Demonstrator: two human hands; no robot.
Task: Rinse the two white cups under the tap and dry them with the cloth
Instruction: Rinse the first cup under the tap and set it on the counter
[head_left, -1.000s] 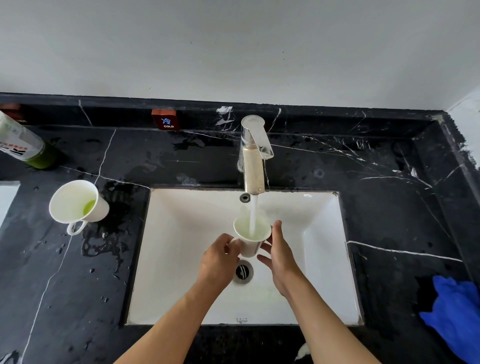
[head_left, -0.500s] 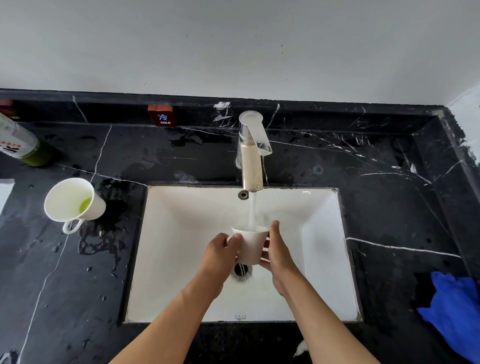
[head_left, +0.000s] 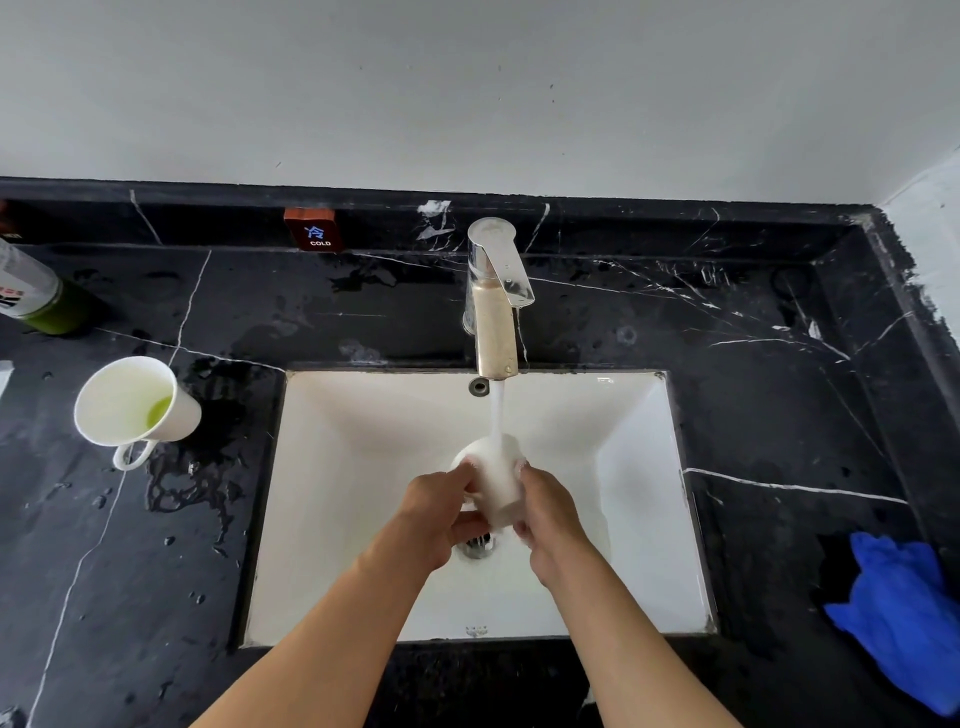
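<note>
White cup (head_left: 493, 475) in the sink (head_left: 353, 493) is now turned over: half a second ago it stood upright with its mouth catching the stream, and now its rounded base faces up toward the tap (head_left: 496, 312) while water runs down over its outside. It sits above the drain, near the middle of the basin. The left hand (head_left: 441, 512) is wrapped around the cup's left side, fingers curled tight against it, lower and more closed than before. The right hand (head_left: 548, 514) presses the cup's right side with its fingers bent around the wall, where earlier they were stretched up straighter beside it. Both hands grip the same cup between them.

The second white cup (head_left: 132, 402) has not moved; it stands on the black marble counter (head_left: 779, 389) by the sink's left edge, handle toward the front, with a little green liquid in its bottom and water spilled around it. The blue cloth (head_left: 904, 613) lies bunched at the counter's front right corner, as before. A green bottle (head_left: 36, 296) rests at the far left edge, partly out of view.
</note>
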